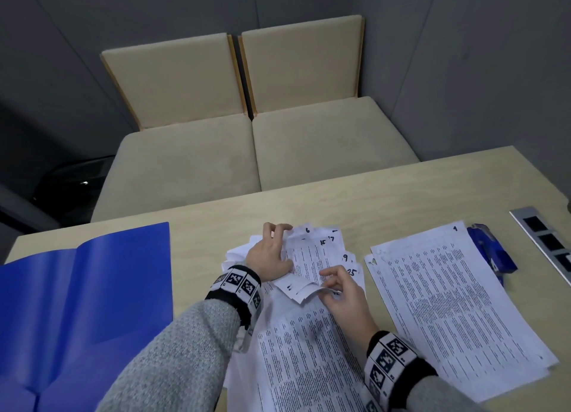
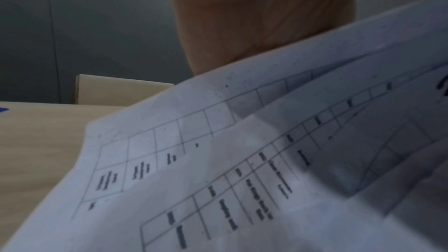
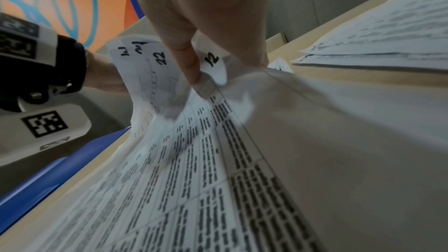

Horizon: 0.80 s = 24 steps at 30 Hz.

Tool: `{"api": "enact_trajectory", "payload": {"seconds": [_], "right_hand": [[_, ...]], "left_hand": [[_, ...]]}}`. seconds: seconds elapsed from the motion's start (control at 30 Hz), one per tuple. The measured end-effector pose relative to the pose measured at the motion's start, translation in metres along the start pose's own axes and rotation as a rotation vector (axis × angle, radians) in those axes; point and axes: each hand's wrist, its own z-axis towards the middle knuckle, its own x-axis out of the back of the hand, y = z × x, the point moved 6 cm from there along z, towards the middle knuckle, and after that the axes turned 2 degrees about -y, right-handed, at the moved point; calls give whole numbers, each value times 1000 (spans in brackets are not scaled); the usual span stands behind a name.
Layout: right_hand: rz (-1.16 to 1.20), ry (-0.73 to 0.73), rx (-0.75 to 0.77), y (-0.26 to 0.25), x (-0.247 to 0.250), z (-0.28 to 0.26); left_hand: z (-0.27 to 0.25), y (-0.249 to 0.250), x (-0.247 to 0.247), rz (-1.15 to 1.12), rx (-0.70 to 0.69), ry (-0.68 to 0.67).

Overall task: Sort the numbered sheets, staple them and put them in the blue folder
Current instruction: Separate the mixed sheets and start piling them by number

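An untidy pile of numbered sheets (image 1: pixel 309 343) lies at the table's middle, its far corners turned up to show handwritten numbers such as 6, 15, 17 and 9. My left hand (image 1: pixel 275 247) curls over these turned-up corners and holds them back. My right hand (image 1: pixel 329 283) pinches the corner of one sheet; in the right wrist view the fingertips (image 3: pixel 194 78) nip paper beside a corner marked 12 (image 3: pixel 212 60). A neater stack (image 1: pixel 457 294) with sheet 1 on top lies to the right. The blue folder (image 1: pixel 86 303) lies open at left. A blue stapler (image 1: pixel 491 251) sits beyond the neat stack.
A metal socket panel (image 1: pixel 547 241) is set into the table at the far right. Two beige cushioned seats (image 1: pixel 247 158) stand behind the table's far edge. Bare wood (image 1: pixel 200 241) shows between the folder and the pile.
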Motion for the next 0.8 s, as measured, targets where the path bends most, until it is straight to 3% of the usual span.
{"api": "enact_trajectory", "payload": {"seconds": [0.27, 0.5, 0.67, 0.8], "right_hand": [[33, 78, -13, 6, 2, 1], [-23, 58, -44, 4, 8, 6], [-243, 166, 74, 1, 13, 0], [-364, 234, 69, 2, 14, -5]], "left_hand": [[-14, 9, 13, -17, -94, 213], [-15, 15, 13, 74, -156, 112], [-21, 24, 12, 212, -246, 80], [-26, 21, 9, 234, -197, -21]]}}
